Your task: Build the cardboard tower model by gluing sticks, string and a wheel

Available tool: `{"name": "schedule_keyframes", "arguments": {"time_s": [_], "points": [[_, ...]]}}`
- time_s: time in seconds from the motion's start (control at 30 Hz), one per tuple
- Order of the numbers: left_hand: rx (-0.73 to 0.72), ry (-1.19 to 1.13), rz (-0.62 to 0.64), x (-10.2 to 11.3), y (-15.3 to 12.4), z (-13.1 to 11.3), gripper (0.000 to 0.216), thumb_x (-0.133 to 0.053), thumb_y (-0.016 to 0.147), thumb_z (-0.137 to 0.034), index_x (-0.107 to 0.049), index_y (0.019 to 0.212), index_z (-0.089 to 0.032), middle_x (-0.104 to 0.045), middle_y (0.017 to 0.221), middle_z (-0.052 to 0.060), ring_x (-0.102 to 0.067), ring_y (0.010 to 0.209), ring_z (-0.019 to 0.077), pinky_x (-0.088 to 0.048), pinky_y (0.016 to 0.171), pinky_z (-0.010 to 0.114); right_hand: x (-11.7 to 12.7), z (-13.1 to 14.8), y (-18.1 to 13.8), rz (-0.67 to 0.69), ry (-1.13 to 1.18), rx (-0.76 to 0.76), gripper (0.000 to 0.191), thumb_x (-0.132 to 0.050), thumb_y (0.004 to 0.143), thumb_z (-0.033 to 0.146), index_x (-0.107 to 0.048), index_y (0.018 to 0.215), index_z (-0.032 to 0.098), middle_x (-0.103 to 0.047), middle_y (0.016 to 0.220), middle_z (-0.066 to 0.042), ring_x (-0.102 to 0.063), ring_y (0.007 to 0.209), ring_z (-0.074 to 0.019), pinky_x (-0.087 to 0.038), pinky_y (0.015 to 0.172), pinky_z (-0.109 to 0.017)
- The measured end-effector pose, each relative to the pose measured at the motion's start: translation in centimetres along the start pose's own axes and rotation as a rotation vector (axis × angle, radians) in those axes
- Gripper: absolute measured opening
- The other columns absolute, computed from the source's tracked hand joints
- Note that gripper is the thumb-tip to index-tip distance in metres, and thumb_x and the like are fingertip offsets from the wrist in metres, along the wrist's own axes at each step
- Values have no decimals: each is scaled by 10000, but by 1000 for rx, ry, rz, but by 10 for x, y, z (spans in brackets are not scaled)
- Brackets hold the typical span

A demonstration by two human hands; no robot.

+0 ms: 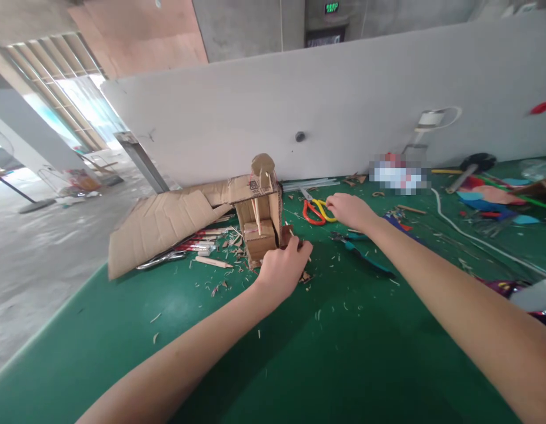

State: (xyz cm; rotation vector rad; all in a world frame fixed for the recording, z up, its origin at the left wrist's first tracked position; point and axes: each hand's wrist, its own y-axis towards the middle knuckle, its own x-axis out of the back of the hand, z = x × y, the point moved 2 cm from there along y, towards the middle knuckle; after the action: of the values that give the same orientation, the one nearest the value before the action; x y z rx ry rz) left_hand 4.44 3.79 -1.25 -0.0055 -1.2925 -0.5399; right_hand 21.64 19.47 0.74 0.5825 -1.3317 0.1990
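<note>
My left hand [287,264] is closed beside the base of a cardboard model [260,237], its fingers curled round a thin wooden stick [292,232]. The model stands upright like a small open box on a post, with a round cardboard disc [263,164] on top and a pale stick slanting inside. My right hand [349,210] is closed at the yellow handle of a pair of scissors [313,217], whose other handle is red-orange. The scissors lie on the green table, blades pointing away. The right fingertips are partly hidden. Teal-handled pliers [365,259] rest just below the right hand.
A folded cardboard sheet [160,227] covers pens and tools at the left edge. A pencil-like wooden stick [213,261] lies among scraps. A white cable [485,244], coloured scraps [489,203] and a roll of black tape [478,161] are at right. A white partition [237,118] stands behind.
</note>
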Motion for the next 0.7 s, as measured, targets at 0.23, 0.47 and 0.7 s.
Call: {"name": "schedule_keyframes", "arguments": {"time_s": [0.23,0.47,0.7], "points": [[-47,-139,-51,-7,-22,25,181,-407,915,-239,-552,1018,-206,-622,1095,74,-664,670,178,-465,477,272,-12,30,-19,-82,289,97,328,-331,902,155,-599,1088,192,-635,1115,-91,-587,1018,-196,-445,882,-340],[-130,-398,-55,-10,-30,50,165,-452,888,-239,-559,1011,-216,-654,1106,8,-658,794,136,-496,583,235,-38,76,-32,130,825,-239,321,-404,896,255,-519,1182,167,-664,991,-107,-647,795,-191,-510,712,-330],[-92,-479,1,-10,-30,64,140,-539,858,-276,-549,969,-191,-550,1179,50,-624,756,120,-518,649,271,-62,94,-15,85,894,-280,206,-446,858,275,-618,900,170,-667,833,-53,-627,697,-166,-478,641,-274]]}}
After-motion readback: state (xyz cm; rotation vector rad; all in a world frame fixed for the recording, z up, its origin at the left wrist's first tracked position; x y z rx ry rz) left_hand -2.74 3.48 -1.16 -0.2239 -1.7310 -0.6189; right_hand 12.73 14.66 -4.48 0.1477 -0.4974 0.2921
